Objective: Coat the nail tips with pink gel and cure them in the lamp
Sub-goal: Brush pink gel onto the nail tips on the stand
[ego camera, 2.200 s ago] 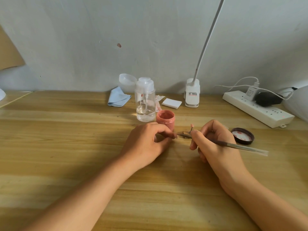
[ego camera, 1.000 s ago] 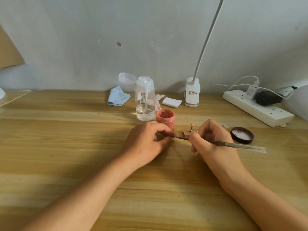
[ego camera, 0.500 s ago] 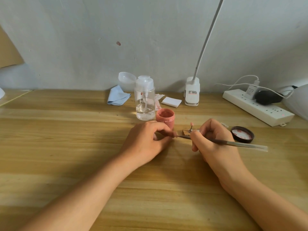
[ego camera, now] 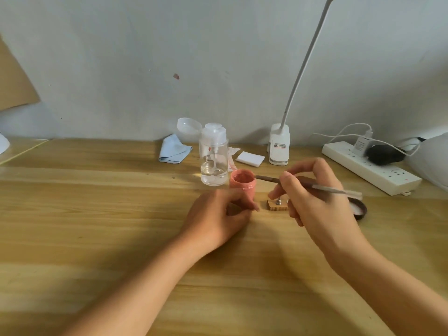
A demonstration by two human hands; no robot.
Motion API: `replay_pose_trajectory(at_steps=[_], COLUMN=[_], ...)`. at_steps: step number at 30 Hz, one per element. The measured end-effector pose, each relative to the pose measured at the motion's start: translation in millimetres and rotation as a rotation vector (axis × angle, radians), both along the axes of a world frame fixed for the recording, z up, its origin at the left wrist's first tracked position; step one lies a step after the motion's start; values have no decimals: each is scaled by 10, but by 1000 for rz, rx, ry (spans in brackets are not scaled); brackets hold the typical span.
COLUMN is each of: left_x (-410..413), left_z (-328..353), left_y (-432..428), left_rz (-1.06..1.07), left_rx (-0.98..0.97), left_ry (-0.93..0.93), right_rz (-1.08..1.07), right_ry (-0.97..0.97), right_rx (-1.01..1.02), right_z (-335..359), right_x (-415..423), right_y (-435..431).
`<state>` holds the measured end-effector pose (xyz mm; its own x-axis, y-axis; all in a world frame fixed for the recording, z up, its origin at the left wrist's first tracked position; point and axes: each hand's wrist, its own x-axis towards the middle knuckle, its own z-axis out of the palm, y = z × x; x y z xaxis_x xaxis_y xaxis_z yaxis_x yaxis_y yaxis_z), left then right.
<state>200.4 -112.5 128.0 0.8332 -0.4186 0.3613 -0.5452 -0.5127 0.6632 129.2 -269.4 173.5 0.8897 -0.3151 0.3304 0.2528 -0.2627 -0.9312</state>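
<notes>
An open jar of pink gel stands mid-table. My right hand grips a thin brush like a pen, its tip at the jar's right rim. Below that hand sits a small wooden block with metal pegs; my right fingers hide the peg tops, so no nail tip shows. My left hand rests on the table in front of the jar with fingers curled, thumb against index, and nothing visible in it. It sits just left of the block, apart from it.
The jar's black lid lies behind my right hand. At the back are a clear pump bottle, a blue cloth, white pads, a white gooseneck clip lamp, a power strip and a white rounded object.
My right hand lifted the brush from the block up and back to the jar's rim. My left hand stayed put; the block now shows clear of both hands.
</notes>
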Motion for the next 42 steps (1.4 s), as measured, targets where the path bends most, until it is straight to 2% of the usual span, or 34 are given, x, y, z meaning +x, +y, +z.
replay_pose_trajectory(at_steps=[9,12,15,17,20,22,26,42], left_x=[12,29,32,39,52,56,40,19], left_z=[-2,-6,-15,-30,-52,-47,-19,-16], left_y=[6,14,12,7,4,10,21,15], left_rz=[-14,-19,-22,-11,24,26,-17,22], left_rx=[16,13,4,-7,-18,-16,-20,6], left_ry=[1,-5,-4,-1,23,27,10,38], right_rz=[-81,-97,-90,-111,-69,26,89,97], right_ry=[284,337,312,218,63,47,66,59], right_rx=[-435,-491,-523,-467,-135,75,219,205], right_z=[231,230,255,261,204,84,-187,-345], right_x=[640,683,659,581,361,159,-127,-80], right_y=[50,84,90,69,25,14,-40,-43])
